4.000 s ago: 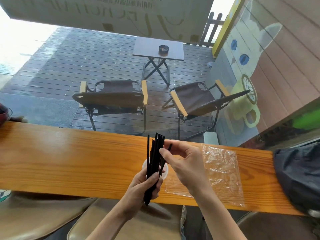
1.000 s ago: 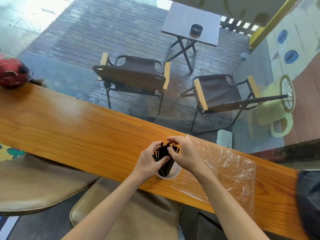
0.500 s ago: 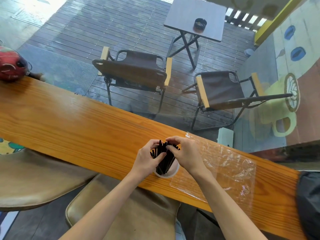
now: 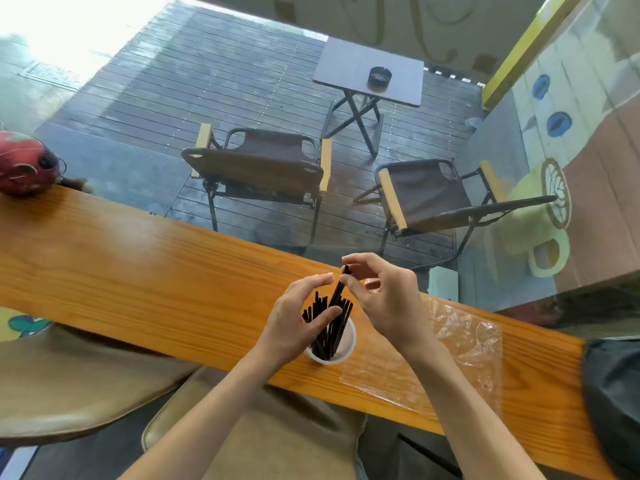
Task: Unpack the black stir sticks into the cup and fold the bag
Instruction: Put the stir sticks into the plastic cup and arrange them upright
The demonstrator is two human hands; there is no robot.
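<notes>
Head view: sticks [image 4: 325, 327] now in cup [image 4: 346, 344], left hand [image 4: 294, 323] loosened, right hand [image 4: 384, 303] pinching one stick, bag [image 4: 460, 344] unfolded.

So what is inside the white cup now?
The cup holds black stir sticks standing upright. The right hand pinches one stick higher than the others. The left hand touches the bundle. The cup's bottom is hidden by the sticks.

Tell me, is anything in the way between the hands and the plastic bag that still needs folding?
Nothing visible blocks it. The plastic bag lies flat on the wooden counter, just right of the cup. The right hand pinches one stir stick, so it must let go first.
</notes>
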